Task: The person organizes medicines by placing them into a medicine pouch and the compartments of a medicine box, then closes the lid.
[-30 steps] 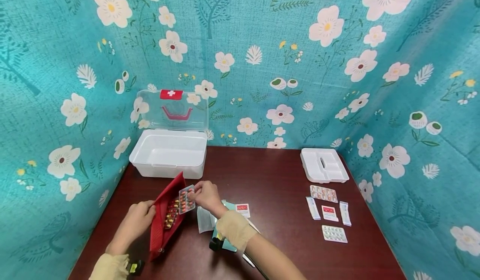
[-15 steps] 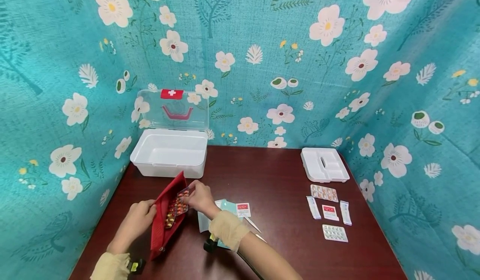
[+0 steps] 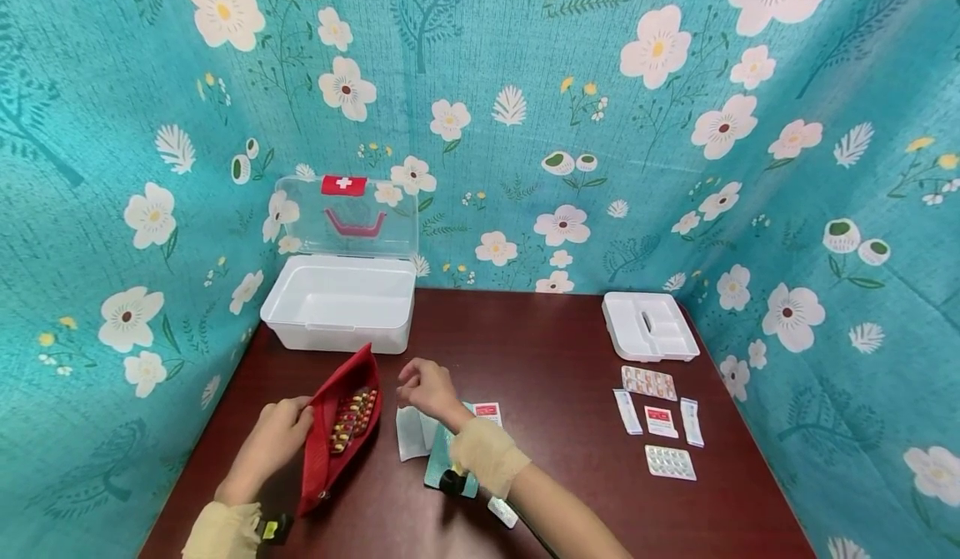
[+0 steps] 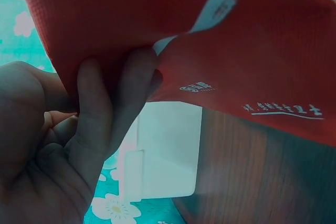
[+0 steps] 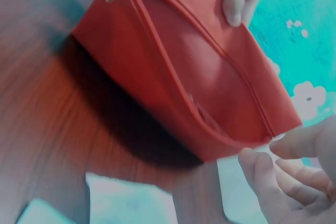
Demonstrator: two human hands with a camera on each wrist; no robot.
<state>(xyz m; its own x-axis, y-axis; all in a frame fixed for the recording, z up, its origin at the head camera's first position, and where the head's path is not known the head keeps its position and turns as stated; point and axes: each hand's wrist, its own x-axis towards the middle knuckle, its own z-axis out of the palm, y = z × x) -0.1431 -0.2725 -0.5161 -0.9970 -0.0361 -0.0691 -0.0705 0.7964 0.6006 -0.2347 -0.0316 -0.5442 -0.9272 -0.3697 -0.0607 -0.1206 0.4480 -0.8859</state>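
My left hand [image 3: 276, 436] pinches the upper left edge of a red zip pouch [image 3: 317, 451], thumb on one side and fingers on the other in the left wrist view. The pouch stands tilted with its mouth gaping to the right. Inside lie blister packs of red and yellow capsules [image 3: 352, 422]; in the right wrist view they are mostly hidden by the pouch wall [image 5: 131, 72]. Just right of the mouth hovers my right hand [image 3: 429, 392], its fingers loosely bent and nothing in them.
Behind the pouch stands a white first-aid box [image 3: 337, 336], its clear lid [image 3: 300, 217] raised. A white packet [image 3: 412, 434] and a teal packet [image 3: 444, 459] lie under my right arm. At right are a divided tray [image 3: 622, 334], blister packs [image 3: 648, 382] and small sachets [image 3: 660, 422].
My right hand put a capsule blister pack into the pouch, let go of it and drew back to the right. The left hand kept its hold on the pouch.
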